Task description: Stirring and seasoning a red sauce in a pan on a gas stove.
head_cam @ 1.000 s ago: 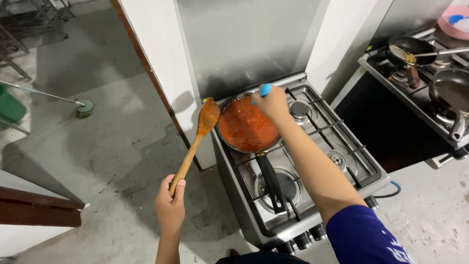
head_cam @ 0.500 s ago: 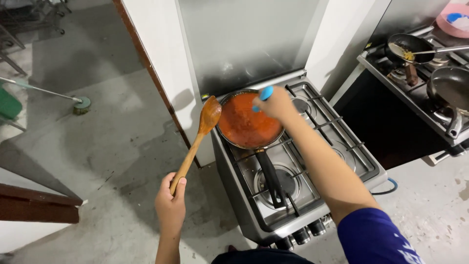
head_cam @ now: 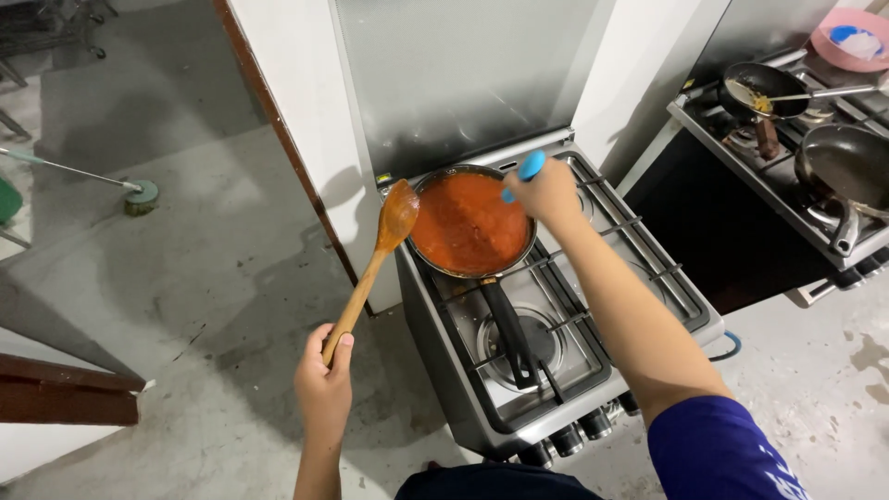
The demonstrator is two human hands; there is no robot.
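The left hand (head_cam: 324, 380) was closed around the end of a long wooden spoon (head_cam: 375, 255), whose bowl hung beside the rim of a black frying pan of red sauce (head_cam: 470, 225) on the steel gas stove (head_cam: 556, 324). The right hand (head_cam: 548, 193) gripped a blue-handled tool (head_cam: 524, 172) over the pan; its lower end was hidden by the fingers.

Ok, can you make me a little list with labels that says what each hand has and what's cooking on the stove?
left hand: holds a wooden spoon by the end of its handle, bowl raised beside the pan
right hand: over the pan's far edge, gripping a blue-handled utensil
pan: black frying pan full of red sauce, handle pointing toward the person
stove: steel gas stove, knobs along the front
nearby: second stove with two more pans
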